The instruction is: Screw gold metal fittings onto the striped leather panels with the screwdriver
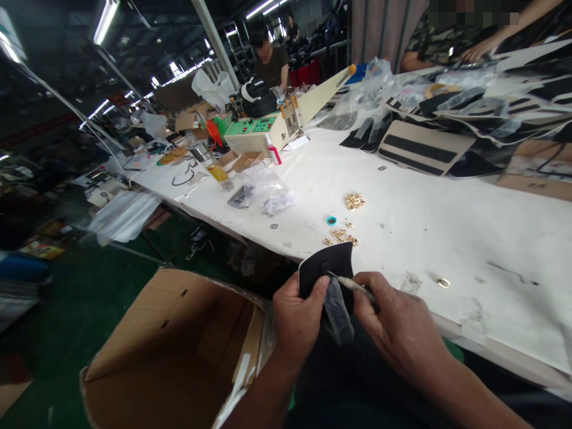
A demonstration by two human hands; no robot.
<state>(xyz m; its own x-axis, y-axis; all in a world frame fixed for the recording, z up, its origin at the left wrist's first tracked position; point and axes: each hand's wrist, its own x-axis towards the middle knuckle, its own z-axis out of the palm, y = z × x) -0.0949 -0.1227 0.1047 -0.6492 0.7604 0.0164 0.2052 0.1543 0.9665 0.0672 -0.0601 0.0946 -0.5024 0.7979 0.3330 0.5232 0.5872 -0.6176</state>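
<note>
My left hand (297,313) is closed on the edge of a black panel (333,259), thumb on its face, just off the table's front edge. Wrapped in clear plastic, a dark strip (338,310) hangs down from the panel. In my right hand (395,313) is an awl (353,285) with a pale handle, its thin metal tip at the panel's face; whether it pierces the surface I cannot tell. Just beyond the panel lie small gold metal fittings (339,235) and a blue cap (331,220). A larger heap of gold fittings (355,201) sits behind them.
A single gold fitting (443,282) lies on the white table (447,226). An open cardboard box (147,322) stands at left below. Farther back are a green-topped machine (257,128), a red-and-white bottle (273,150), a jar (214,167) and stacked panels (420,146). Other people work beyond.
</note>
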